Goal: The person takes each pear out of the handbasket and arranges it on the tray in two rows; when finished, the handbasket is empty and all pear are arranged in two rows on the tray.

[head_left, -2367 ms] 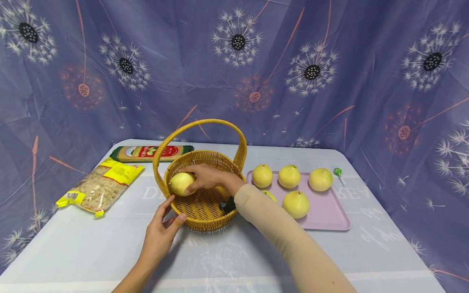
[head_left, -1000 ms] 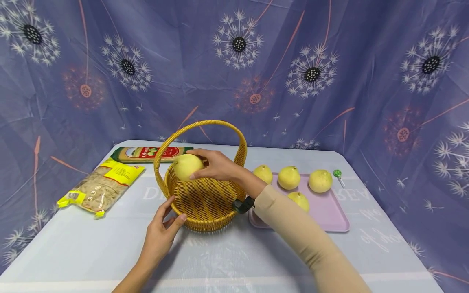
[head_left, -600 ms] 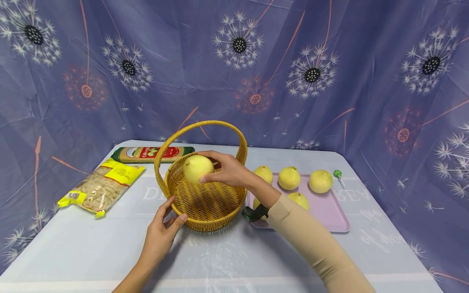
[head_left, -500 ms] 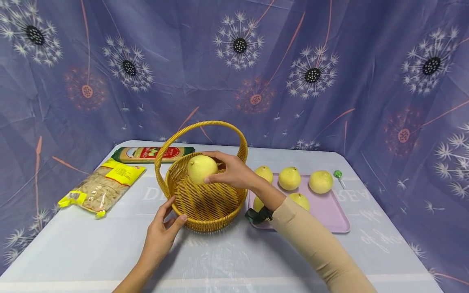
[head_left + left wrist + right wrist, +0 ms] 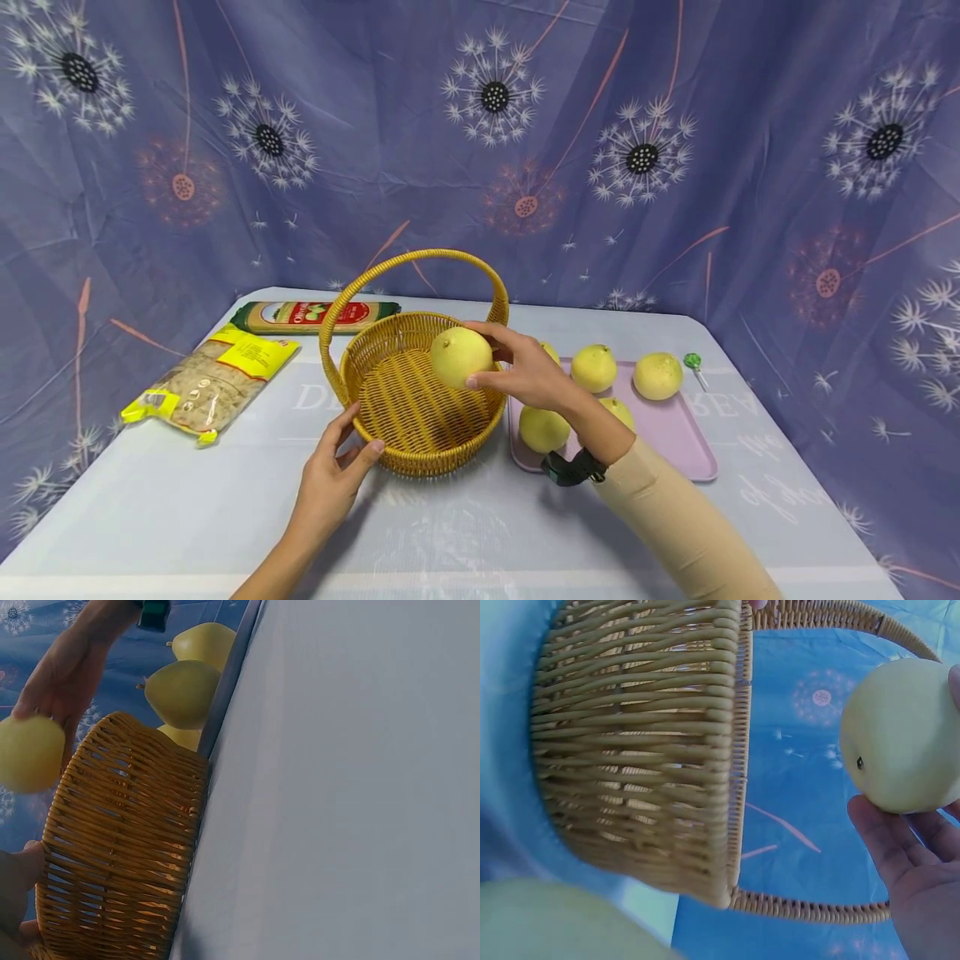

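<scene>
My right hand (image 5: 528,371) grips a yellow pear (image 5: 461,357) by its right side, above the right part of the wicker basket (image 5: 420,400). In the right wrist view the pear (image 5: 904,739) sits between thumb and fingers, level with the arched handle (image 5: 817,911) and apart from the rim. The left hand (image 5: 330,479) holds the basket's near-left rim with thumb and index finger; in the left wrist view its fingertips (image 5: 31,862) touch the rim. No fruit shows on the basket's woven floor. A pink tray (image 5: 667,433) with several pears (image 5: 543,429) stands right of the basket.
A lollipop with a green wrapper (image 5: 693,362) lies beyond the tray's right edge. On the left are a yellow-labelled clear bag (image 5: 217,379) and, behind it, a long green-and-red packet (image 5: 300,315). A patterned blue cloth (image 5: 375,167) hangs behind the table.
The right hand has lifted the pear from the basket's left inside and carried it rightward to above its right side. The left hand and basket have stayed put.
</scene>
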{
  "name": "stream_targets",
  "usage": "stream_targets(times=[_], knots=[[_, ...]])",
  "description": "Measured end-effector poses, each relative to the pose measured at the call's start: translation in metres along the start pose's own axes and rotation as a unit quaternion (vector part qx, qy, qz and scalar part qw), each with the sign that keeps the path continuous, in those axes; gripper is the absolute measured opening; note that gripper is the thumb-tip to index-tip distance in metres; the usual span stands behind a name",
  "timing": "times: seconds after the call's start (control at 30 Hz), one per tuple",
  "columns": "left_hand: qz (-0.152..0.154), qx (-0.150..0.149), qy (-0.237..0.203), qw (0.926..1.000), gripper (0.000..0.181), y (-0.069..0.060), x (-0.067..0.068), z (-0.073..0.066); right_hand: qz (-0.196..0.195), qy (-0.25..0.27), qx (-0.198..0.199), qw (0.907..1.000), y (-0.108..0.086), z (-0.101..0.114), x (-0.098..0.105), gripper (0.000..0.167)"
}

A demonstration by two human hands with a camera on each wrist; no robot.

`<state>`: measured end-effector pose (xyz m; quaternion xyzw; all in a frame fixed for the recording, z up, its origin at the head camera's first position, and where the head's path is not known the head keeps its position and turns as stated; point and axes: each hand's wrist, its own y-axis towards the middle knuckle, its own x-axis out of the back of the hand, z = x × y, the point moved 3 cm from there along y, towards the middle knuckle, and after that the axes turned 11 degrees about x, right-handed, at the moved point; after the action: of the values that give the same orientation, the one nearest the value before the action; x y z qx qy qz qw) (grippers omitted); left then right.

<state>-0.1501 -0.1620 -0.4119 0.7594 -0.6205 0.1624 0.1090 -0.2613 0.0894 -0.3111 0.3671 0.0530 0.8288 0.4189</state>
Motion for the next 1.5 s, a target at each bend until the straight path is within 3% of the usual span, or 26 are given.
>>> stream_targets(times=[0.37,0.8,1.17,1.5], knots=[[-0.002,-0.006,-0.001,1.0,0.066,0.0,0.0,0.0,-0.051,0.032,-0.004,0.9982,-0.039,0.003,0.016,0.074],[0.0,-0.001,-0.003,1.0,0.066,0.001,0.0,0.0,-0.107,0.018,-0.02,0.9939,-0.089,-0.006,0.049,0.071],[0.004,0.0,-0.001,1.0,0.066,0.001,0.0,0.0,-0.156,-0.026,-0.012,0.9874,-0.127,-0.013,0.073,0.066],[0.007,0.003,-0.002,1.0,0.067,0.0,0.0,0.0,-0.192,-0.056,-0.037,0.9791,-0.159,-0.019,0.09,0.068]])
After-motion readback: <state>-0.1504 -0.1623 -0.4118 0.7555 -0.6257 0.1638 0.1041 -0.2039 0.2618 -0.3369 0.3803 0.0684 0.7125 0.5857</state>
